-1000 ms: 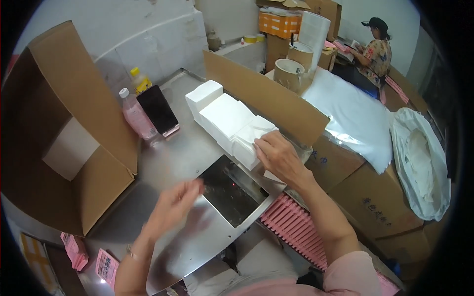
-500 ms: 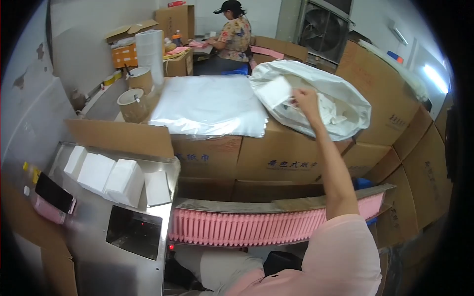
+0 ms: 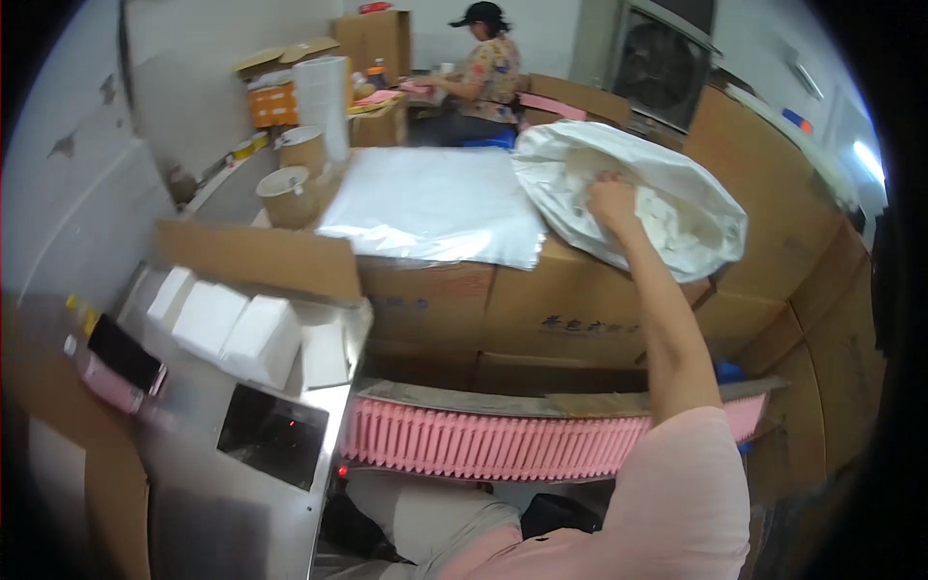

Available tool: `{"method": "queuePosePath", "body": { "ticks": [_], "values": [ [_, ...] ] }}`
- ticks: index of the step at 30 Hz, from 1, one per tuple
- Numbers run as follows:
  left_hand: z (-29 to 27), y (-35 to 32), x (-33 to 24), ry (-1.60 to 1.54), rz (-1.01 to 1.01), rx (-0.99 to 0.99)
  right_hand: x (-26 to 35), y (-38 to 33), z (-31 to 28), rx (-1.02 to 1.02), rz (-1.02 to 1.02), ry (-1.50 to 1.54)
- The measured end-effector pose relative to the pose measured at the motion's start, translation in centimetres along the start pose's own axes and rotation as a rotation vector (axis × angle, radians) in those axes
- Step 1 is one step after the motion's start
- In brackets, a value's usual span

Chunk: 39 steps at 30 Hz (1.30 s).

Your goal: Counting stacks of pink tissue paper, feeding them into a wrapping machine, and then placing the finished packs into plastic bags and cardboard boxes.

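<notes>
"Where is the white bag (image 3: 543,162) sitting?"

"It is sitting on brown boxes (image 3: 541,290), and white scraps (image 3: 667,220) are lying in it."

"What is the right hand (image 3: 612,200) doing?"

"It is poking into the bag's open mouth. The fingers are bending, but I cannot tell if they are holding anything."

"What is lying near?"

"Shiny plastic sheets (image 3: 435,198) are lying beside the bag, and white stacks (image 3: 261,340) are standing on the metal table (image 3: 188,449)."

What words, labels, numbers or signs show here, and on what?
I copy no print, but it stands here:
Middle brown carton, below the white bag: dark blue characters, partly blurred.
Brown carton to its left: bluish characters, too blurred to read.
No other print is clear.
</notes>
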<state>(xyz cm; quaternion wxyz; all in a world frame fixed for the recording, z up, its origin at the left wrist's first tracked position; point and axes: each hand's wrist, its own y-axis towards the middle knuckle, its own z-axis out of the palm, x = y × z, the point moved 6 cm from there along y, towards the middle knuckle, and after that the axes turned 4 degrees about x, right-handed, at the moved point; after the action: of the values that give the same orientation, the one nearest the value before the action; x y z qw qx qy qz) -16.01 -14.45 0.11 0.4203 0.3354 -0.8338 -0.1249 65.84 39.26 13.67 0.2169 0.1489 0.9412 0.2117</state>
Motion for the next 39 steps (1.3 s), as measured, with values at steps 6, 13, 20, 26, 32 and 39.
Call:
{"method": "queuePosePath", "body": {
  "ticks": [6, 13, 20, 26, 32, 39],
  "values": [
    [0.7, -2.3, 3.9, -0.433, -0.142, 0.157, 14.2, -7.4, -15.2, -0.240, -0.068, 0.261],
    [5.3, -4.4, 5.5, -0.933, -0.443, 0.470, 37.4, -17.8, -24.2, -0.450, -0.983, 1.150],
    [-5.0, 2.4, 2.3, -1.115, -0.427, -0.002, 46.3, -18.8, -22.0, -0.366, -0.971, 1.042],
    [-13.5, 8.1, -14.8, -1.214, 0.100, -0.008, 46.9, -17.9, -21.8, -0.256, -0.910, 1.156],
    [-12.4, 7.9, -16.3, -1.122, 0.141, 0.028, 46.9, -17.8, -21.2, -0.204, -0.885, 1.229],
    [-14.7, 8.9, -19.7, -1.353, 0.238, 0.022, 46.6, -19.3, -20.9, -0.443, -0.803, 1.154]
  ]
}}
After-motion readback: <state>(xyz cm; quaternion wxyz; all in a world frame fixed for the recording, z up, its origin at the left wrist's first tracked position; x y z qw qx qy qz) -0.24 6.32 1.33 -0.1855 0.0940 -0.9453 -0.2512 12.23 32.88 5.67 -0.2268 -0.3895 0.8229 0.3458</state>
